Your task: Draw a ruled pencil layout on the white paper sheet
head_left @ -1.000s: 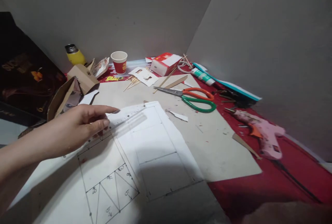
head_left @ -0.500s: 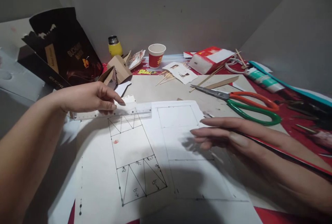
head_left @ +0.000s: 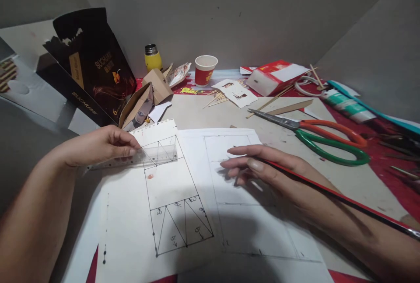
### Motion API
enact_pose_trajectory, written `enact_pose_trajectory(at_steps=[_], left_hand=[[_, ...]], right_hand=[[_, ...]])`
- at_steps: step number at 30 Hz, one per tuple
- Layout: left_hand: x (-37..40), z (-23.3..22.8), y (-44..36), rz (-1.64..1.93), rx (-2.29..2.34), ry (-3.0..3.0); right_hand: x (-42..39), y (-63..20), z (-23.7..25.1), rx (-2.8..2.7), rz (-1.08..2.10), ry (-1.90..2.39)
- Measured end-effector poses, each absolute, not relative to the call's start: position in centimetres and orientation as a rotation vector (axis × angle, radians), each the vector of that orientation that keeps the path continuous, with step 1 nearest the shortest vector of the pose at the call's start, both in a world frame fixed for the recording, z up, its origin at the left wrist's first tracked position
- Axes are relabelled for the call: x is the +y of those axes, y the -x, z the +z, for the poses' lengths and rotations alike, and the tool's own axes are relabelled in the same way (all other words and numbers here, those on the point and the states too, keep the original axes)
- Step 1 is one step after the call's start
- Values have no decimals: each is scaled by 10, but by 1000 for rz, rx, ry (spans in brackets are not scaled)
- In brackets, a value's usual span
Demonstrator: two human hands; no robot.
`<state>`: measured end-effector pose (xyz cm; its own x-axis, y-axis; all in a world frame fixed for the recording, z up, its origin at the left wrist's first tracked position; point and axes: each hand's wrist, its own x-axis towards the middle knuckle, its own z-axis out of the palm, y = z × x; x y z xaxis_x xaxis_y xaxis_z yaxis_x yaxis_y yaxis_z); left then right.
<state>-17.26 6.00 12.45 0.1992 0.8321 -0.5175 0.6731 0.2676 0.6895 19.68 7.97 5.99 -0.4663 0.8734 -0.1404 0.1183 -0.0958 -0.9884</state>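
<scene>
My left hand (head_left: pixel 101 145) pinches a clear plastic ruler (head_left: pixel 144 157) and holds it flat across the top of a white sheet (head_left: pixel 131 226) with pencilled triangles and numbers. A second white sheet (head_left: pixel 239 226) with drawn rectangles lies beside it on the right. My right hand (head_left: pixel 262 169) rests on this second sheet with its fingers stretched out. A long thin red pencil (head_left: pixel 344 202) lies held between those fingers and runs back past my wrist.
Orange-and-green scissors (head_left: pixel 328 136) lie to the right on grey card. Along the back wall stand a dark box (head_left: pixel 95 73), a yellow bottle (head_left: pixel 152 57), a red paper cup (head_left: pixel 205 63), a cardboard box (head_left: pixel 154 86) and a red-and-white box (head_left: pixel 275 75). A glue tube (head_left: pixel 344 103) lies far right.
My right hand came into view with the pencil and slid left onto the right sheet. My left hand pulled the ruler a little left and nearer. The camera view swung to the left.
</scene>
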Motion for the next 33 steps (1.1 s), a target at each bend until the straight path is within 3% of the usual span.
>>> enact_pose_trajectory(at_steps=[33], left_hand=[[58, 98, 177, 234, 1529, -1430]], right_hand=[[84, -200, 49, -1455, 1683, 1119]])
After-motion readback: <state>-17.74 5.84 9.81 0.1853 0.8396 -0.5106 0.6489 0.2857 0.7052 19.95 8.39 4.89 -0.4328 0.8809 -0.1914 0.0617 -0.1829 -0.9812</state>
